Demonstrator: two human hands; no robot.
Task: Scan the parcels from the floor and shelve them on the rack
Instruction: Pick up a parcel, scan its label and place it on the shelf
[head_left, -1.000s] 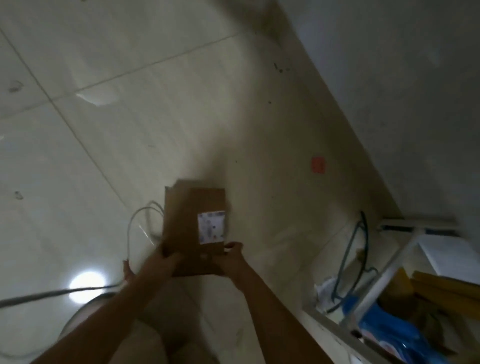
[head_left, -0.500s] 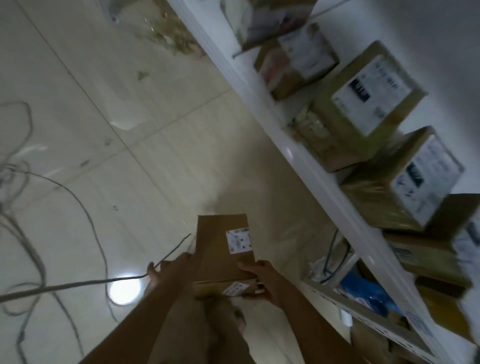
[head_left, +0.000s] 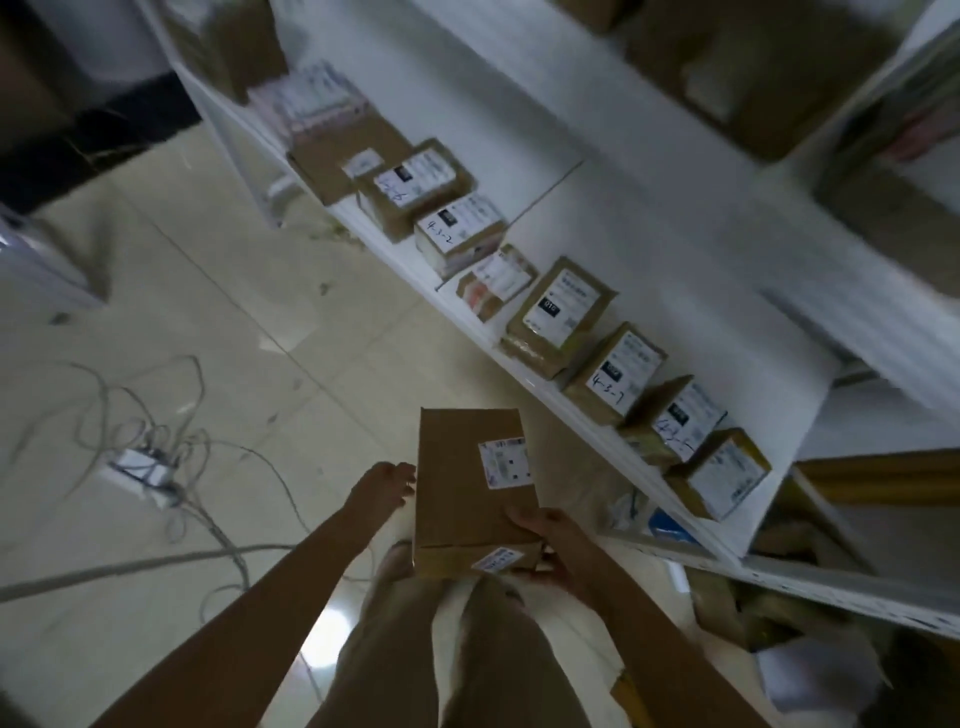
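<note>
The brown parcel (head_left: 467, 499) is held over the floor (head_left: 249, 332), left of the rack (head_left: 623, 234). Its long axis runs near to far, labelled face up. The right hand (head_left: 553, 545) grips its near right corner. The left hand (head_left: 382, 491) lies open at its left edge; whether it touches is unclear. The label print is unreadable.

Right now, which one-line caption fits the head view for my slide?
Right hand grips a labelled cardboard parcel, left hand open beside it, before a white rack lined with labelled parcels.
</note>
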